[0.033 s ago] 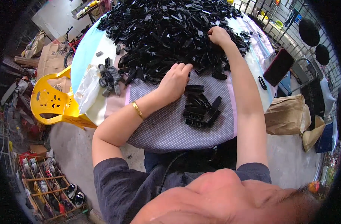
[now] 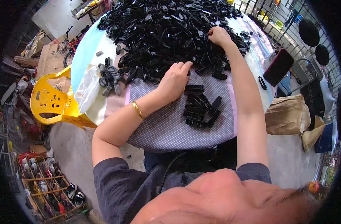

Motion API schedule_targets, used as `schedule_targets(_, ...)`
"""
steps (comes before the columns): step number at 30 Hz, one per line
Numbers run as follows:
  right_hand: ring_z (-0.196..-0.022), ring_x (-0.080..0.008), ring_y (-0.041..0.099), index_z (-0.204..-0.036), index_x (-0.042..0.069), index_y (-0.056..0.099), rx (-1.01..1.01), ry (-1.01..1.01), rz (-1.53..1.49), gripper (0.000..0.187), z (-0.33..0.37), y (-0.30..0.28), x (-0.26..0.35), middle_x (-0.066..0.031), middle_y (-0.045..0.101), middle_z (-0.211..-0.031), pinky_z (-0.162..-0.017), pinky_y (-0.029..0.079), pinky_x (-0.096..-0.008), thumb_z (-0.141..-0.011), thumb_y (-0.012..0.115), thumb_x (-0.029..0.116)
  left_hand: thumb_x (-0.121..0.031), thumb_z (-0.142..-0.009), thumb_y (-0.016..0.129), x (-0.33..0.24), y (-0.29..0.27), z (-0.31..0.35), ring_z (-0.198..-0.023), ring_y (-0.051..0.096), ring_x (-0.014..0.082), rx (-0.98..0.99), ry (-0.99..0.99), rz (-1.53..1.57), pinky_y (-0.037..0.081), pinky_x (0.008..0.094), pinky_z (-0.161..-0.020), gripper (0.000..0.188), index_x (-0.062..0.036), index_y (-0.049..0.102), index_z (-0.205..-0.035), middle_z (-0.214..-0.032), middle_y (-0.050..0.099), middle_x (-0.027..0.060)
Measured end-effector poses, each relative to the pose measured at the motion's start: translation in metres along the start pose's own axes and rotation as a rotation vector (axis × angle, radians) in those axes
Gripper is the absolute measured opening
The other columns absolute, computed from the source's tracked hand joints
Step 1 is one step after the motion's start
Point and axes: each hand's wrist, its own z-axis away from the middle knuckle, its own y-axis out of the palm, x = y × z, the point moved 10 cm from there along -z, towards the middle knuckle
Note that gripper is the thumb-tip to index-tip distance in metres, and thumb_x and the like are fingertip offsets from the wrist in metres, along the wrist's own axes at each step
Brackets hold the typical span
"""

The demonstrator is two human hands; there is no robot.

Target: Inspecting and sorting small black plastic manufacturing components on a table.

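A big heap of black plastic hair claw clips (image 2: 166, 33) covers the far part of the round table. My left hand (image 2: 174, 80), its fingers bent and closed, is at the heap's near edge; a dark bit shows by the fingertips, but what they hold is hidden. Farther off on the right side of the heap, my right hand (image 2: 219, 36) is closed in a pinch, its fingertips against the dark clips. Between my forearms, a small group of claw clips (image 2: 200, 108) lies on the grey dotted cloth (image 2: 159, 130), teeth showing on some.
Grey-black pieces (image 2: 110, 78) and a white plastic bag (image 2: 89, 87) lie at the table's left, beside a yellow chair (image 2: 47, 99). A phone (image 2: 279, 67) stands off the right edge, near a single black clip (image 2: 262, 83). Paper bags (image 2: 288, 115) sit at right, a shoe rack (image 2: 47, 183) lower left.
My left hand's fingers have shifted very slightly at the heap's edge. The right hand, the heap and the small group of clips look the same.
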Motion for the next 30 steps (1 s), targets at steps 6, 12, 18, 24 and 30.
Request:
schedule_targets(6, -0.073, -0.022, 0.063, -0.089, 0.004, 0.063, -0.415, 0.012, -0.064, 0.029, 0.058, -0.068, 0.01, -0.0121, 0.065, -0.083, -0.067, 0.05, -0.0322, -0.069, 0.068, 0.024, -0.006, -0.081, 0.06, 0.048, 0.0, 0.002, -0.08, 0.06, 0.021, -0.091, -0.388, 0.8, 0.053, 0.0323, -0.071, 0.041, 0.0001, 0.046, -0.119, -0.096, 0.058, 0.0111)
schedule_targets(12, -0.081, -0.0118, 0.06, -0.109, -0.001, 0.056, 0.038, -0.239, -0.983, 0.036, 0.132, -0.031, 0.088, -0.007, 0.063, -0.097, -0.071, 0.049, -0.0243, -0.077, 0.067, 0.011, -0.013, -0.089, 0.052, 0.071, 0.02, 0.019, -0.086, 0.06, 0.0201, -0.182, -0.756, 1.534, 0.054, 0.0349, -0.075, 0.031, -0.0025, 0.047, -0.118, -0.101, 0.058, 0.0091)
schedule_targets(18, -0.079, -0.0149, 0.062, -0.103, -0.004, 0.058, -0.034, -0.253, -0.974, 0.036, 0.152, -0.025, 0.092, -0.0126, 0.065, -0.09, -0.07, 0.05, -0.0261, -0.074, 0.068, 0.016, -0.007, -0.089, 0.049, 0.058, 0.017, 0.007, -0.087, 0.06, 0.0161, -0.133, -0.638, 1.466, 0.053, 0.0287, -0.076, 0.032, -0.0001, 0.045, -0.119, -0.104, 0.057, 0.0089)
schedule_targets(24, -0.085, -0.014, 0.061, -0.107, -0.002, 0.057, 0.028, -0.24, -0.983, 0.032, 0.159, -0.02, 0.101, -0.0099, 0.064, -0.095, -0.077, 0.05, -0.0259, -0.077, 0.064, 0.005, -0.008, -0.09, 0.046, 0.055, 0.012, 0.006, -0.087, 0.057, 0.0111, -0.171, -0.58, 1.464, 0.05, 0.0237, -0.074, 0.03, -0.004, 0.047, -0.12, -0.101, 0.057, 0.0035)
schedule_targets(30, -0.081, -0.013, 0.062, -0.104, -0.002, 0.059, -0.049, -0.282, -0.943, 0.029, 0.164, -0.024, 0.106, -0.0096, 0.065, -0.093, -0.072, 0.051, -0.0244, -0.076, 0.065, 0.003, -0.006, -0.089, 0.047, 0.056, 0.009, 0.006, -0.081, 0.055, 0.0079, -0.166, -0.565, 1.423, 0.049, 0.0213, -0.072, 0.028, -0.0056, 0.052, -0.117, -0.095, 0.056, 0.0017)
